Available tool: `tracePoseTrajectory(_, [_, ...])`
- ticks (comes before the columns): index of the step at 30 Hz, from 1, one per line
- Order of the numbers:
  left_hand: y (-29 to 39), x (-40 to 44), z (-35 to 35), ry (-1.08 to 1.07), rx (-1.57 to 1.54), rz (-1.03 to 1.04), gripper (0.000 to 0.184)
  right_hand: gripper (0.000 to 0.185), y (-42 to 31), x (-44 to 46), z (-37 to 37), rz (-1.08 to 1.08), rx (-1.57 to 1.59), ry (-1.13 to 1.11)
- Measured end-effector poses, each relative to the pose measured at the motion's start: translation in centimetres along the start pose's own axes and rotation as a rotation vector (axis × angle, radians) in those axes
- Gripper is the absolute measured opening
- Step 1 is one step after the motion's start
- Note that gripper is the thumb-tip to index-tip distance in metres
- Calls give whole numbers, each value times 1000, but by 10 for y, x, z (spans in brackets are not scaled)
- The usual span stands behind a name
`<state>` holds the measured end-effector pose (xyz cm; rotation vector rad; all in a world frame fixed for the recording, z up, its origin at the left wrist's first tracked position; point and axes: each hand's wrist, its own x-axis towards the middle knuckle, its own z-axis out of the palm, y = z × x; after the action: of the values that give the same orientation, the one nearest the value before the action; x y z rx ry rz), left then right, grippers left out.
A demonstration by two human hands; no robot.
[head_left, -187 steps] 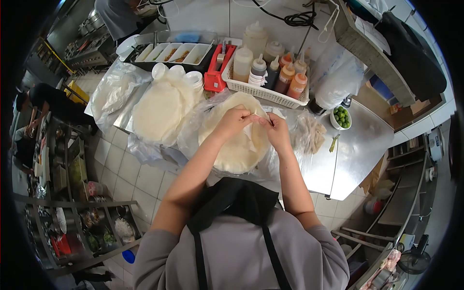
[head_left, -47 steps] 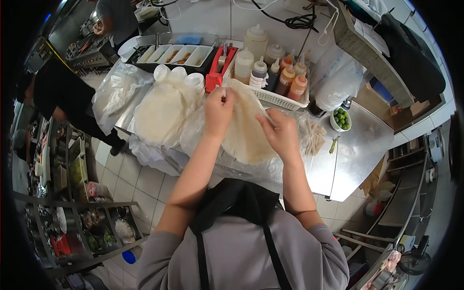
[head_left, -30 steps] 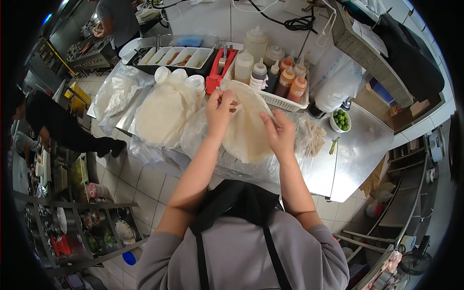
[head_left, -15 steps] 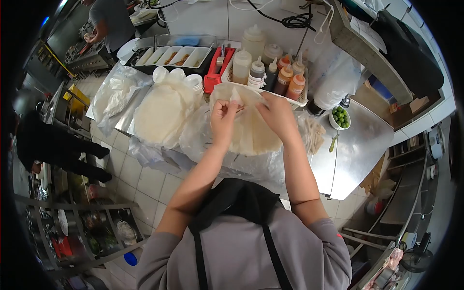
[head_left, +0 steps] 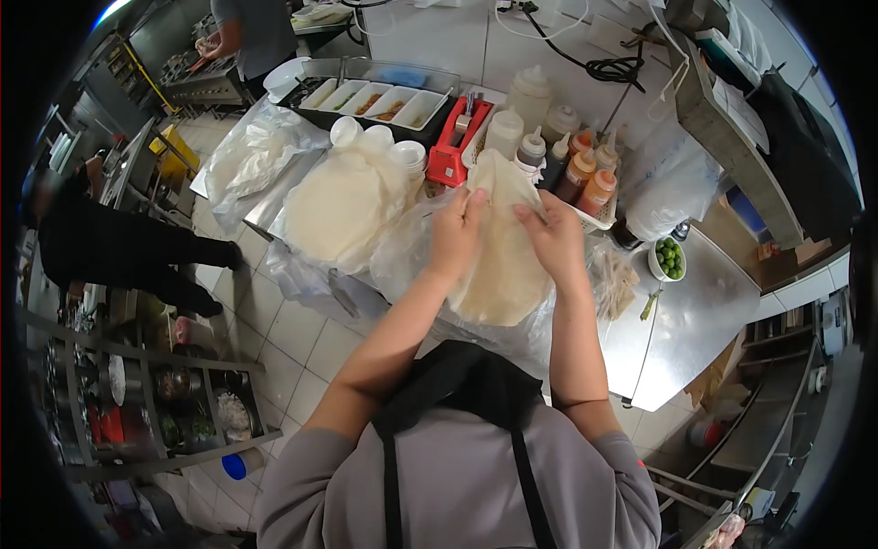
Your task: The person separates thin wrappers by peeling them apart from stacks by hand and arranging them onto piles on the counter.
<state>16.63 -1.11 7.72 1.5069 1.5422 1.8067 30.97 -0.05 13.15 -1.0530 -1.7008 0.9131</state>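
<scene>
Fingers of the left hand and right hand grip either side of a thin pale sheet, lifted above the counter. Beyond it, a black tray holds white bins of food, some orange-brown, too small for me to identify. Right of that, a white basket carries squeeze bottles of orange, dark and pale fillings; a little bowl holds green fruit. Sheet and hands hide much of the basket. Lengthwise, the sheet points from the person's chest toward the bottles.
</scene>
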Motion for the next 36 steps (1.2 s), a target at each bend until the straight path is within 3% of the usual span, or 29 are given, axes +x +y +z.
tracePoseTrajectory(7, [-8,13,-20,-15,-47,-178,34,17,-16,-6,-12,124,312,-53])
tracePoseTrajectory(13, [13,8,-5,-106,-311,-113,32,20,-2,0,-5,46,95,-108])
tracePoseTrajectory(15, [22,6,-1,-99,-395,-38,30,23,-5,-3,-6,55,223,-67])
tracePoseTrajectory(18, [5,10,-10,-382,-305,-144,29,27,-6,-2,-13,93,407,-138])
tracePoseTrajectory(21, [7,8,-6,-251,-397,-107,20,28,-1,2,-21,175,627,-195])
tracePoseTrajectory(24, [24,6,-7,-151,-102,153,11,30,-1,2,-20,224,781,-140])
tracePoseTrajectory(27, [40,5,-7,-33,-3,380,15,31,-1,-5,-14,230,884,-100])
tracePoseTrajectory(33, [53,5,-13,20,267,580,11,33,8,-20,-4,262,999,-12])
tracePoseTrajectory(36, [50,-1,-10,-26,85,240,10,33,14,-26,0,286,1031,9])
